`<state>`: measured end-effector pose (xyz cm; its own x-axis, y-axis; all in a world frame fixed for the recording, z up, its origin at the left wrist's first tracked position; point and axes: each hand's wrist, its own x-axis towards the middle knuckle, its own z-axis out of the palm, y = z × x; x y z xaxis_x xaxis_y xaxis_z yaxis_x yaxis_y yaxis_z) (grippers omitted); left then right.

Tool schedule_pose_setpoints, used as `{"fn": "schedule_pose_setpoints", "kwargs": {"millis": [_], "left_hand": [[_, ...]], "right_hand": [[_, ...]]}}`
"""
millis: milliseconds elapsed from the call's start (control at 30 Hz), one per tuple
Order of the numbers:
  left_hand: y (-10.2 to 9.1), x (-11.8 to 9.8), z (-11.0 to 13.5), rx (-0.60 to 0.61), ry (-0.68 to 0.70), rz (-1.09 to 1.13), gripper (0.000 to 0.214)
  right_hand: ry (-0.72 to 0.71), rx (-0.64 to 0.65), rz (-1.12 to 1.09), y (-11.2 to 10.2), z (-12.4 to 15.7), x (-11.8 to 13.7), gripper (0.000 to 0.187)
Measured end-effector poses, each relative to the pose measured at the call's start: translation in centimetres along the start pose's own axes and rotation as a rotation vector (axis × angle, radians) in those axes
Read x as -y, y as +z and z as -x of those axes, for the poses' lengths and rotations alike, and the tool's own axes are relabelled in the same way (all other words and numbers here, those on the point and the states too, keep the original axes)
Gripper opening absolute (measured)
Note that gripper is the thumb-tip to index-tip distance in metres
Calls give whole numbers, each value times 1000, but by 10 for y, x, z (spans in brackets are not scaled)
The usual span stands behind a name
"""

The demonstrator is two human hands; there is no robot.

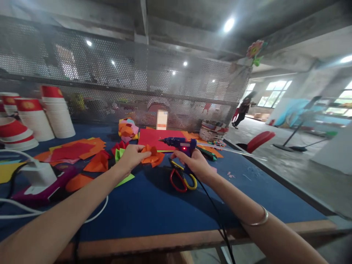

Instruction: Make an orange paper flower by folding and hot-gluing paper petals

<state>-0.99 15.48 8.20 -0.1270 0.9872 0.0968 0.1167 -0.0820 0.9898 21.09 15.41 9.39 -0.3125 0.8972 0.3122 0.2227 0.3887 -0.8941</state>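
My left hand (132,158) pinches an orange folded paper flower (153,157) above the blue tabletop. Wrapped round the handle of a blue glue gun (180,143) is my right hand (196,161); a red light glows on the gun's body. Its nozzle points left, over the red paper, and a long clear glue stick (233,149) sticks out behind. Below the gun lie scissors (183,179) with one red and one yellow handle loop. Under my left hand is a bright green paper piece (125,180), partly covered.
Stacked paper cups (58,113) and a purple power strip (45,187) with a white plug stand at left. Orange and red paper sheets (73,150), a colourful paper ball (128,129) and a woven basket (213,130) lie around. The gun's black cable (216,209) crosses the table's front edge.
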Motion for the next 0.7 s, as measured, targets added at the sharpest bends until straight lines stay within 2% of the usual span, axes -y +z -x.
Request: {"fn": "schedule_pose_setpoints", "kwargs": {"millis": [100,167,333,500,700], "left_hand": [[0,5,-1,-13,51,-21,14],[-1,7,-1,-21,86,-47,16],[-1,1,4,-30,77,-102,11],[1,-6,9,-35,49,-132,3],[-1,1,5,-18,76,-205,9]], "right_hand": [[-139,-16,123,1,4,-6,31],[-182,-2,166,2,5,-12,28],[-193,-18,336,6,8,-24,28],[-211,-48,527,7,12,-19,29],[-219,-48,605,8,14,-16,28]]}}
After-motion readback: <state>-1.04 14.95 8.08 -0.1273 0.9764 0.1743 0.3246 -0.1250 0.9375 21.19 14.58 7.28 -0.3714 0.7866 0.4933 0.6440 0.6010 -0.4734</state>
